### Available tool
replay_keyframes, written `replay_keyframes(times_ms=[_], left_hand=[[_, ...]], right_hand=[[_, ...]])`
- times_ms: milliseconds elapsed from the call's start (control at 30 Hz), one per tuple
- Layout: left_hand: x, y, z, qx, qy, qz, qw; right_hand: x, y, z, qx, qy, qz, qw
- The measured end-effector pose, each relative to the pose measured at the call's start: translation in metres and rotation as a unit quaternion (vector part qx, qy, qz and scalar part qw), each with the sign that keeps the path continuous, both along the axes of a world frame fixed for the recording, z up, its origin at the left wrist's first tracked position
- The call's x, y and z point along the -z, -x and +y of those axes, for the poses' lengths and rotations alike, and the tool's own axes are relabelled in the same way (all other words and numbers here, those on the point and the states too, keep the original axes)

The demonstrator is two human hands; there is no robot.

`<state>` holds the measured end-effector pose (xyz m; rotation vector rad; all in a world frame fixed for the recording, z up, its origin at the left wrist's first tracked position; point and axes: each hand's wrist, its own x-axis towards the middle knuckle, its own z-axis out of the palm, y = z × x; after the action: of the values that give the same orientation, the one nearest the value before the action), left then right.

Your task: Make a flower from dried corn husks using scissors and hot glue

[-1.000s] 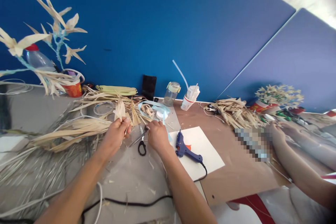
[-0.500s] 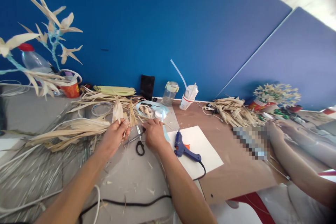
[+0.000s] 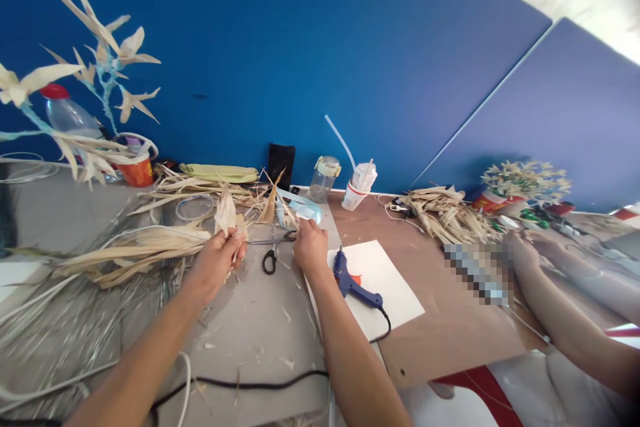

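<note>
My left hand [image 3: 218,259] is closed around a small bunch of pale dried leaf strips [image 3: 225,211], held just above the grey table [image 3: 250,327]. My right hand [image 3: 310,247] is closed on the upper handle of black-handled scissors [image 3: 270,250], whose blades point left toward the left hand and stand apart. A light blue ribbon [image 3: 299,208] lies just beyond my right hand. Long dried leaves [image 3: 130,250] spread across the table to the left of my left hand.
A blue glue gun [image 3: 351,280] lies on a white sheet [image 3: 387,293], its black cord [image 3: 240,383] trailing toward me. A jar [image 3: 323,179], paper cup [image 3: 357,188], black phone [image 3: 281,163] and leaf-flower branch [image 3: 100,67] stand at the back. Another person's arm [image 3: 560,313] works at the right, near a husk pile [image 3: 447,213].
My right hand moved up and to the right from beside the scissors and took hold of their handle; the scissors turned to lie sideways. My left hand kept its leaf bunch in place.
</note>
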<state>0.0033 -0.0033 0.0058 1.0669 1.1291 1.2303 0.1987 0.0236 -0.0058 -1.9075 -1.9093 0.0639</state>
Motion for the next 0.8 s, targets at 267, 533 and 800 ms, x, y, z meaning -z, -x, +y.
replay_keyframes(times_ms=[267,533,800], left_hand=[[-0.001,-0.005,-0.002,0.001,0.005,0.001,1.0],[0.006,-0.003,-0.002,0.01,-0.002,0.001,1.0],[0.006,-0.004,-0.001,0.025,0.004,0.014,1.0]], right_hand=[[0.001,-0.003,0.0,0.05,-0.031,-0.007,0.998],[-0.006,0.011,-0.01,-0.044,0.009,-0.047,0.998],[0.007,0.015,-0.006,-0.072,0.048,-0.107,0.99]])
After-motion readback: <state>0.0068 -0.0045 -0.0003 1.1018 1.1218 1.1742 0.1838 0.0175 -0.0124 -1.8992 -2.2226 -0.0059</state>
